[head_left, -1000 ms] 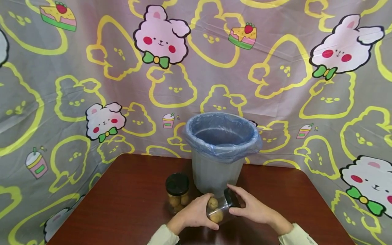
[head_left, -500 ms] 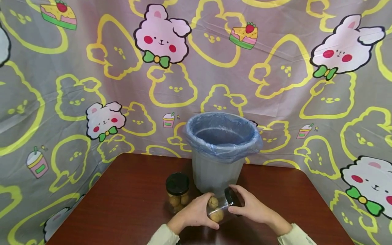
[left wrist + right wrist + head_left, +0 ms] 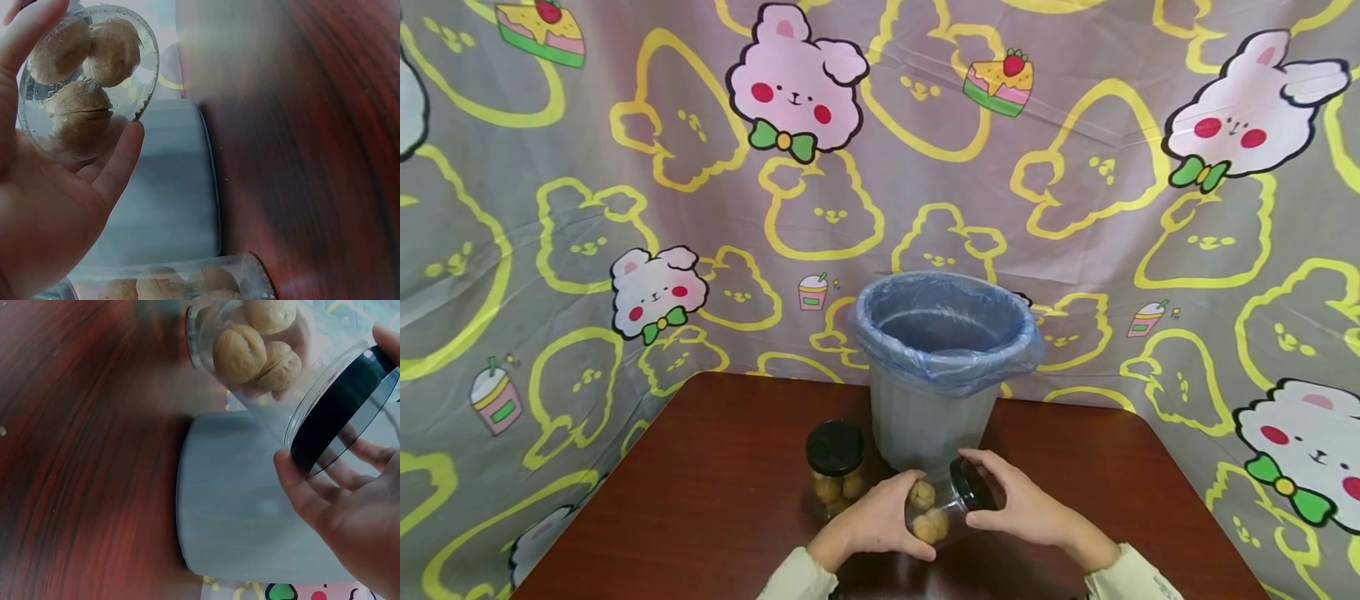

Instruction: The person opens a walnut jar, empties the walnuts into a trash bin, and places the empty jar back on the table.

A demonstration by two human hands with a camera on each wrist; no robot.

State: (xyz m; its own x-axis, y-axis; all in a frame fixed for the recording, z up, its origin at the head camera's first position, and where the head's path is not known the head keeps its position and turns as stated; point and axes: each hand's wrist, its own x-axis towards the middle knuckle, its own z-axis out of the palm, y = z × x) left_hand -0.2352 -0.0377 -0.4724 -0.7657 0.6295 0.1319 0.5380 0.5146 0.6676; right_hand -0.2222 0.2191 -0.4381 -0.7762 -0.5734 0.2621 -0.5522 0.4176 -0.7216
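Note:
A clear jar with a few walnuts inside lies tilted between my hands, its black lid toward the right. My left hand grips the base end of this jar; in the left wrist view, thumb and fingers curve around its round bottom. On the other end, my right hand holds the lid's rim between thumb and fingers. Left of my left hand stands a second jar, upright, black-lidded and holding several walnuts; its lower part is partly hidden by my left hand.
Just behind the hands stands a grey bin with a blue plastic liner folded over its rim. The dark red-brown wooden table ends at a patterned fabric backdrop at the back and sides.
The fingers of my right hand have shifted slightly on the lid. My left hand and the held jar stay nearly in place, and the second jar has not moved.

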